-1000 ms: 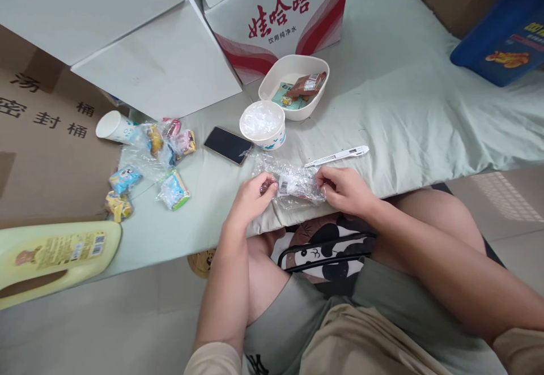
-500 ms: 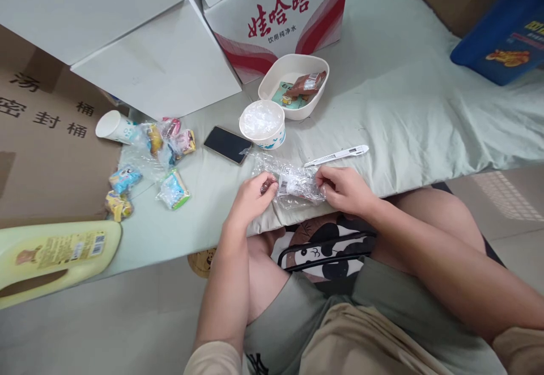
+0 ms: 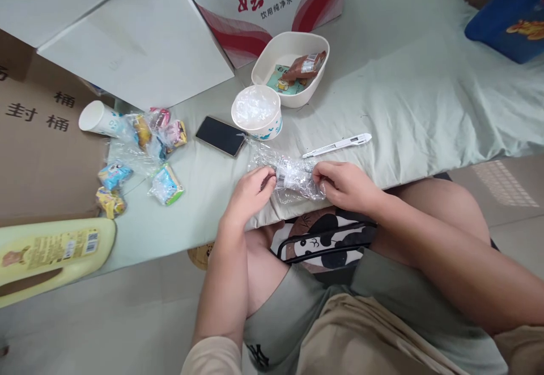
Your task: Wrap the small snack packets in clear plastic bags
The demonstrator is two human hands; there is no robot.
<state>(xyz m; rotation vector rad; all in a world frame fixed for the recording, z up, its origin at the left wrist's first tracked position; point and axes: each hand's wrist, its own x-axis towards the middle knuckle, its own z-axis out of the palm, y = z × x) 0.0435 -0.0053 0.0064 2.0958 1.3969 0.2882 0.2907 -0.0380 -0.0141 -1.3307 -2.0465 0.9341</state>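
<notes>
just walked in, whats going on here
Someone's left hand and right hand are pinching opposite sides of a crinkled clear plastic packet at the near edge of a pale green cloth. Just beyond are a white pen-like tool, a phone and a paper bowl. Small wrapped packets lie to the left.

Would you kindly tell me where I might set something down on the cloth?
The widest stretch of bare cloth lies between the white tray and the blue container; a smaller patch lies between the wrapped packets, the phone and the left hand. Around the tipped cup, it is crowded.
</notes>
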